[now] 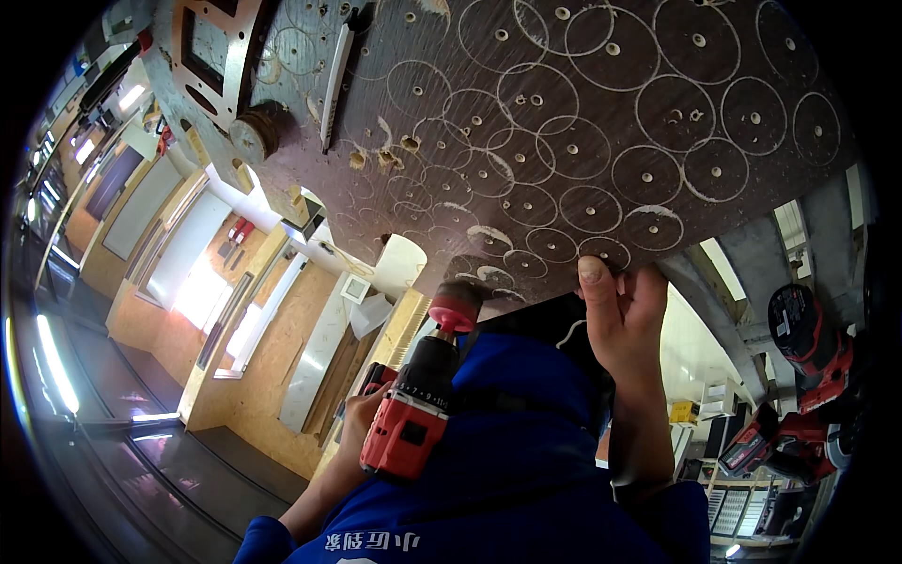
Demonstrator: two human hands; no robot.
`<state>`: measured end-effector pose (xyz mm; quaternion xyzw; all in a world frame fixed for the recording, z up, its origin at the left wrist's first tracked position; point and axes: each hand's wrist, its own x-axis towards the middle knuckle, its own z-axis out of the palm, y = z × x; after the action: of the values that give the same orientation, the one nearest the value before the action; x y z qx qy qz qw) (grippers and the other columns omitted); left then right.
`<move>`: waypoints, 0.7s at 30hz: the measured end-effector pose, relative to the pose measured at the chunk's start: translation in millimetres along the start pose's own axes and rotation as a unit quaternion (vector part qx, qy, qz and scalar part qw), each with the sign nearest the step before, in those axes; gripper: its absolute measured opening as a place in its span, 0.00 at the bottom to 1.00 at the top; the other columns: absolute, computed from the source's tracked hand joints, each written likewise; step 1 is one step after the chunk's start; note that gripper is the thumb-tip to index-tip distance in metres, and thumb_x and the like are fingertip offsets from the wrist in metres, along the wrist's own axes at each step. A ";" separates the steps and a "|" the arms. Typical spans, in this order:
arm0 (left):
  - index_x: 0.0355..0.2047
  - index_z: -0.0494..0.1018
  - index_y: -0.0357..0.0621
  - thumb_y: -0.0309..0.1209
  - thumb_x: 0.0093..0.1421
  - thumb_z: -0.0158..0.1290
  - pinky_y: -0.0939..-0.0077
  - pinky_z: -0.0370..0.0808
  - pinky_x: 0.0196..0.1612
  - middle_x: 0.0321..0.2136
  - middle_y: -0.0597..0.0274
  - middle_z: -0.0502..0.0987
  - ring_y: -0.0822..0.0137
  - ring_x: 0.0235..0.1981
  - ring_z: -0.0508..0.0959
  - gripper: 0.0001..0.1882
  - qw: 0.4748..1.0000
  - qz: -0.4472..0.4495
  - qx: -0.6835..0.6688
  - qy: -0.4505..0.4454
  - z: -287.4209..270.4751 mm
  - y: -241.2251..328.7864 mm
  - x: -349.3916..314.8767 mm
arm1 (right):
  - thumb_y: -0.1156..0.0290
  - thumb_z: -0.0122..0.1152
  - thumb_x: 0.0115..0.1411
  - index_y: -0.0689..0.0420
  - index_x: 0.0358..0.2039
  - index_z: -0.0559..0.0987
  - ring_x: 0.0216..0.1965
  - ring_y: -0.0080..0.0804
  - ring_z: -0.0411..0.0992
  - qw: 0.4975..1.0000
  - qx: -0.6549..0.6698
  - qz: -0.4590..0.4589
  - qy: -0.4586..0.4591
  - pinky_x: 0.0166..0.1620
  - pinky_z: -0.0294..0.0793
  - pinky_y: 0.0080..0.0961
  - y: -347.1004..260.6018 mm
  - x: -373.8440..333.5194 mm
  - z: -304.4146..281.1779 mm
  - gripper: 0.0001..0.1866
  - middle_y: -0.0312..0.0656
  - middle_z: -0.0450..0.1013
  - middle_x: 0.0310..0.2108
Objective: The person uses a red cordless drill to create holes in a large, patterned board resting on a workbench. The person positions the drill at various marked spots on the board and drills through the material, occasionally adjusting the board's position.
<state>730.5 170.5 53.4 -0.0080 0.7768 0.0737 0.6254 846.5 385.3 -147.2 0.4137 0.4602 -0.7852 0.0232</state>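
Observation:
My left hand [359,418] is wrapped around the handle of a red and black cordless drill [409,428], partly hidden behind its body. A red hole saw [456,308] sits in the chuck, its rim against or just over the near edge of a dark brown board [601,169]; contact is hard to tell. Scored circles with small centre holes cover the board, and several are deeper cuts. My right hand [625,315] grips the board's near edge, thumb on top and fingers curled at the rim.
On the board lie a light flat strip [336,85], a round wooden disc [252,137] and a wooden frame with cutouts [211,56]. Red and black power tools [813,348] stand at the right beside grey slats. Wooden panels and shelves are at the left.

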 end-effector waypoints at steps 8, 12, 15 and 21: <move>0.48 0.74 0.39 0.30 0.49 0.63 0.72 0.76 0.33 0.27 0.58 0.80 0.63 0.27 0.81 0.24 1.000 -0.013 0.008 0.008 0.5 2.4 -0.7 | 0.67 0.60 0.64 0.62 0.39 0.73 0.27 0.17 0.69 1.000 0.001 -0.003 0.002 0.32 0.75 0.16 1.0 -1.2 -0.7 0.11 0.35 0.71 0.28; 0.48 0.74 0.39 0.30 0.49 0.63 0.72 0.76 0.33 0.27 0.58 0.80 0.63 0.27 0.81 0.24 1.000 -0.021 0.005 0.006 -0.1 3.2 -0.6 | 0.67 0.60 0.64 0.62 0.39 0.73 0.28 0.16 0.69 1.000 0.002 -0.013 0.000 0.32 0.75 0.16 1.0 -0.7 0.2 0.11 0.35 0.71 0.29; 0.48 0.74 0.39 0.30 0.49 0.63 0.72 0.76 0.33 0.27 0.58 0.80 0.63 0.26 0.81 0.24 1.000 -0.002 0.015 -0.005 -0.9 5.7 1.5 | 0.67 0.59 0.64 0.62 0.40 0.73 0.28 0.16 0.69 1.000 -0.002 -0.005 -0.006 0.32 0.75 0.16 0.5 -0.7 -1.0 0.11 0.35 0.72 0.29; 0.47 0.74 0.39 0.30 0.48 0.63 0.72 0.76 0.33 0.27 0.59 0.80 0.63 0.27 0.81 0.24 1.000 0.022 -0.001 0.015 -0.1 14.7 5.5 | 0.69 0.63 0.61 0.65 0.37 0.77 0.29 0.22 0.74 0.999 0.030 0.021 0.020 0.30 0.74 0.17 -2.2 -0.8 1.3 0.11 0.42 0.75 0.33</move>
<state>727.7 185.5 49.6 0.0071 0.7861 0.0882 0.6117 845.3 385.3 -144.8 0.4396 0.4282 -0.7893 0.0179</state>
